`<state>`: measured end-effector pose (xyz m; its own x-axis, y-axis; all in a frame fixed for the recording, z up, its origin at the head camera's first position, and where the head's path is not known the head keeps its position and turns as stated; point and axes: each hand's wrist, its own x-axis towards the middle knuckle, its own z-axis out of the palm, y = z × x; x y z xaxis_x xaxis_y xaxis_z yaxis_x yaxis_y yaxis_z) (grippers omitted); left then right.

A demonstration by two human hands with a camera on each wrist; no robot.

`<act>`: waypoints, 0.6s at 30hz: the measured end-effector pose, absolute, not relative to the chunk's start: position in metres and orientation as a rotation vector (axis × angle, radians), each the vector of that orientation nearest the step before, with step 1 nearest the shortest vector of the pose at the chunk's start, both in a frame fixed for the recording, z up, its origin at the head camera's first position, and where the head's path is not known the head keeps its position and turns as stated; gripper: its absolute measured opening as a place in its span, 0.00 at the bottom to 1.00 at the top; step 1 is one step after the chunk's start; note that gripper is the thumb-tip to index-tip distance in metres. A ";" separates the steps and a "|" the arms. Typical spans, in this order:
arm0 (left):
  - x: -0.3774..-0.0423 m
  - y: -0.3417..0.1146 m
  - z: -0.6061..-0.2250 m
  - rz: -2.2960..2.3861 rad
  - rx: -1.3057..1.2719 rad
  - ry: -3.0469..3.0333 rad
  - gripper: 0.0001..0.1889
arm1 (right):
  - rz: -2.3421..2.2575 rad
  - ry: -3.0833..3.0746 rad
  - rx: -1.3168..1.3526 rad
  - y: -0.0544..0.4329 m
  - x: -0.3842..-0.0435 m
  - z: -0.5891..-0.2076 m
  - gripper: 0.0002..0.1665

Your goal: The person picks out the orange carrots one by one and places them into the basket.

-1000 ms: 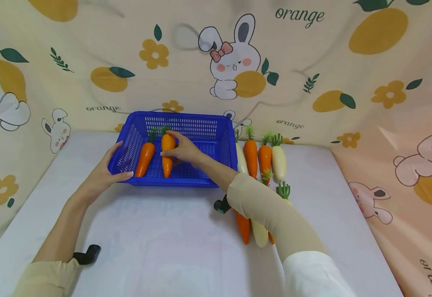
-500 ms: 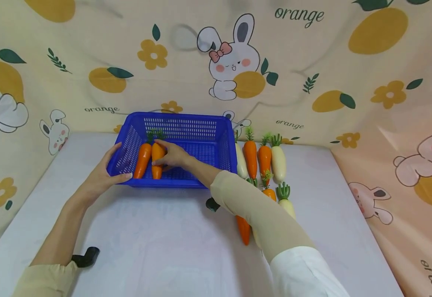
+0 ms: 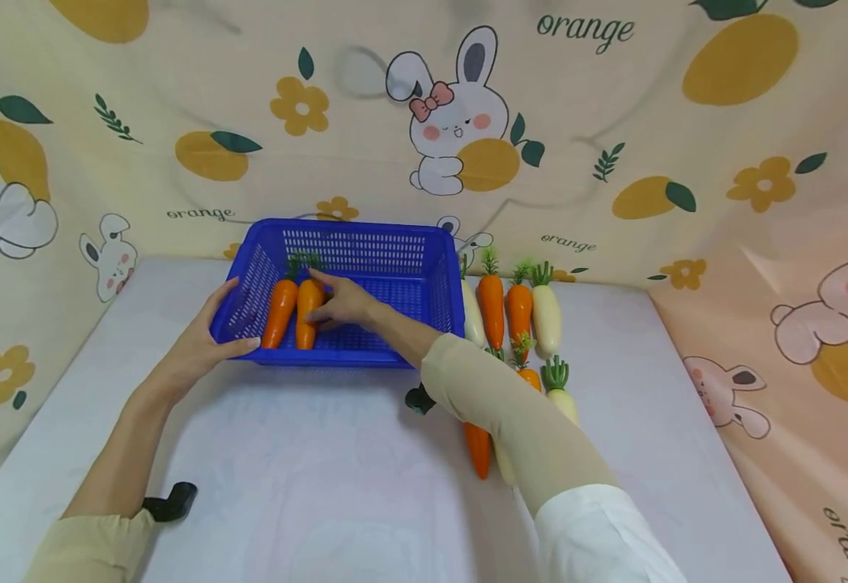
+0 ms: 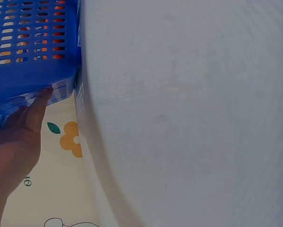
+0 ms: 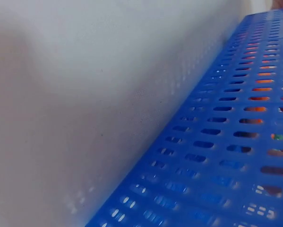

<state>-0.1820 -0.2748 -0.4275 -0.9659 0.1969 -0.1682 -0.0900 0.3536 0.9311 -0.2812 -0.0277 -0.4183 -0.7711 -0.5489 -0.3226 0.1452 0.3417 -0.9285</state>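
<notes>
A blue plastic basket (image 3: 354,356) with slotted walls stands at the back of the table. Inside it, on the left, two orange toy carrots with green tops lie side by side: the left carrot (image 3: 279,314) and the right carrot (image 3: 308,304). My right hand (image 3: 347,304) is over the basket, thumb and forefinger spread at the right carrot's side and not closed round it; its other fingers are hidden. My left hand (image 3: 201,344) rests against the basket's front left corner, thumb and fingers straight and spread. In the left wrist view, that hand (image 4: 18,146) touches the slotted wall.
Right of the basket, carrots (image 3: 492,312) and white radishes (image 3: 546,320) lie in two rows on the white table (image 3: 321,470). My right sleeve (image 3: 511,413) covers part of the front row. A printed cloth (image 3: 365,121) hangs behind.
My right hand has brought the second carrot left and down beside the first one in the basket, then loosened its fingers and drawn slightly right. The left hand stays at the corner.
</notes>
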 end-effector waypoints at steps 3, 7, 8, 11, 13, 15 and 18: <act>-0.181 -0.275 -0.430 1.657 0.087 2.364 0.52 | -1.473 1.997 -0.339 -0.021 -0.280 -0.417 0.53; -0.179 -0.275 -0.433 1.670 0.082 2.351 0.51 | -1.497 2.015 -0.328 -0.011 -0.280 -0.415 0.51; -0.179 -0.275 -0.433 1.675 0.083 2.346 0.51 | -1.510 2.014 -0.326 -0.008 -0.280 -0.414 0.50; -0.179 -0.276 -0.434 1.682 0.085 2.341 0.51 | -1.533 2.021 -0.329 0.003 -0.279 -0.410 0.48; -0.180 -0.277 -0.434 1.681 0.091 2.346 0.51 | -1.554 2.020 -0.347 0.012 -0.277 -0.406 0.47; -0.181 -0.277 -0.434 1.679 0.101 2.355 0.52 | -1.580 2.006 -0.378 0.022 -0.274 -0.402 0.46; -0.182 -0.276 -0.432 1.686 0.120 2.353 0.52 | -1.639 1.977 -0.421 0.039 -0.267 -0.394 0.44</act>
